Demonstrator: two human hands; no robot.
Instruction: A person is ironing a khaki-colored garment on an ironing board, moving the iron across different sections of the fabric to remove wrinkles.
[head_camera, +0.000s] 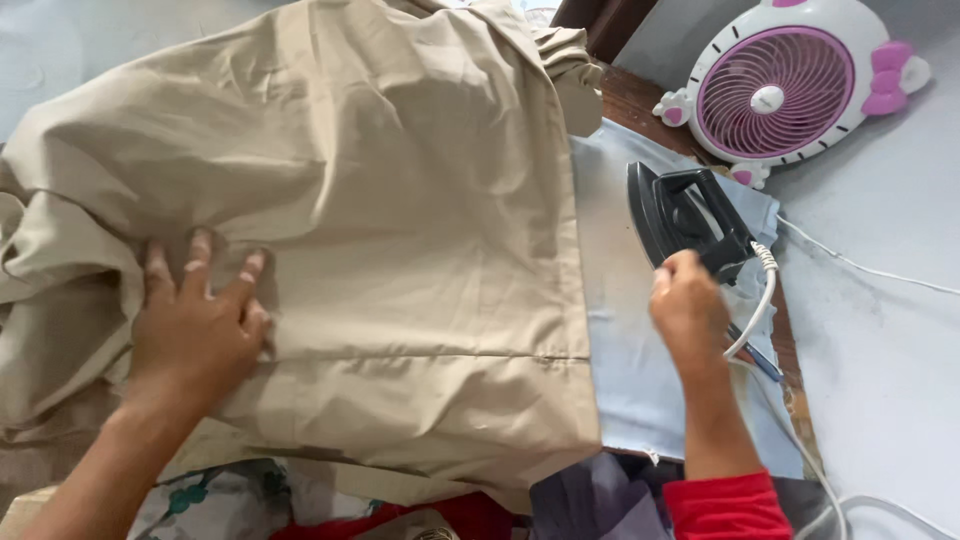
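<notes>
Head view, left to right: left hand (200, 325), fingers spread flat on beige garment (400, 230) draped over pale blue ironing pad (625, 370), long axis running away from camera; right hand (690, 310) loosely curled at handle of black iron (690, 215) standing on end; white-and-pink fan (790, 85) beyond.

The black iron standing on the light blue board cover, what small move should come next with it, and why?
Probably lift the black iron by its handle and lower it flat onto the beige cloth garment. The right hand is at the iron's rear by the white cord, while the left hand lies flat on the fabric, spread over the light blue board cover.
</notes>
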